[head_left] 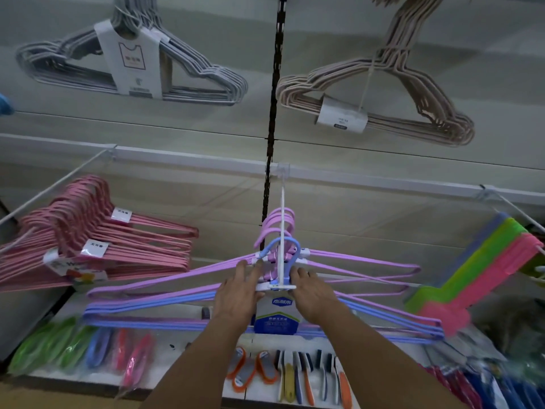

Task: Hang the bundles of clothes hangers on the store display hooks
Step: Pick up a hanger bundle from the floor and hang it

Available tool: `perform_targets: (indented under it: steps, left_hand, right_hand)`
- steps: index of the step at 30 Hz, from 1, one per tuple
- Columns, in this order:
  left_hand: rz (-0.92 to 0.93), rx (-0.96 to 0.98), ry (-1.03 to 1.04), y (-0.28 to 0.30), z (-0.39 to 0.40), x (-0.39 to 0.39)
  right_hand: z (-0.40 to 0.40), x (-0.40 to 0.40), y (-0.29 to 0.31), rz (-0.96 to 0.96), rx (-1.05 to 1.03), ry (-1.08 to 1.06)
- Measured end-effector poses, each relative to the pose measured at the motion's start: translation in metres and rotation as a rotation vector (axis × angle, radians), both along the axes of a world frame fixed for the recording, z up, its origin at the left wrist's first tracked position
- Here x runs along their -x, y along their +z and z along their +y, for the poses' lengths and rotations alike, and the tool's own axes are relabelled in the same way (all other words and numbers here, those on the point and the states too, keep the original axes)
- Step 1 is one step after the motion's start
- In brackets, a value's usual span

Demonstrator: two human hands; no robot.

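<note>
Hangers in purple and blue, bundled (pixel 182 302), sit at the centre of the frame with their hooks threaded onto a white display hook (pixel 282 231) that juts from a white rail (pixel 383 180). Both hands hold the bundle's neck: the left hand (pixel 239 293) and the right hand (pixel 312 293) curl their fingers around it on either side of a blue label (pixel 277 318). Pink hanger bundles (pixel 97 246) hang at left, grey (pixel 132 63) and beige ones (pixel 383 93) above. Brushes (pixel 298 376) lie on the shelf below.

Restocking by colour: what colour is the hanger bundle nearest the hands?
Blue hanger bundle, head view.
</note>
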State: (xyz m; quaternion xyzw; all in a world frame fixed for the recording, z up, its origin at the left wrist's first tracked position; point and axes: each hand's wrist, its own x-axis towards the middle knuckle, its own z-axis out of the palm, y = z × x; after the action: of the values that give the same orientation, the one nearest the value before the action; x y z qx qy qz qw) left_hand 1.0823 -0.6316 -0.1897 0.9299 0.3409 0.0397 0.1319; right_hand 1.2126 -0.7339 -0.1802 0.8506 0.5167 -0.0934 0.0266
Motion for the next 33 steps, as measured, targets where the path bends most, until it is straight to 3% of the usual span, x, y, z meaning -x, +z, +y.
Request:
perform_targets:
  steps: [5, 10, 15, 27, 33]
  left_hand:
    - [0.078, 0.019, -0.029, -0.004, 0.009, -0.016]
    - [0.175, -0.120, -0.053, -0.008, 0.013, -0.026]
    - [0.213, -0.236, -0.020, -0.007, 0.019, -0.035]
    - [0.205, -0.076, 0.023, -0.019, 0.035, -0.057]
    - [0.100, 0.035, 0.067, -0.017, 0.026, -0.044]
  right_hand:
    - [0.002, -0.010, 0.003, -0.001, -0.048, -0.040]
    - [0.009, -0.023, -0.004, 0.079, -0.236, -0.158]
    - [0.024, -0.032, -0.003, 0.099, -0.189, -0.177]
    - [0.044, -0.051, -0.011, 0.098, -0.092, -0.224]
    - [0.029, -0.034, -0.001, 0.039, -0.075, -0.237]
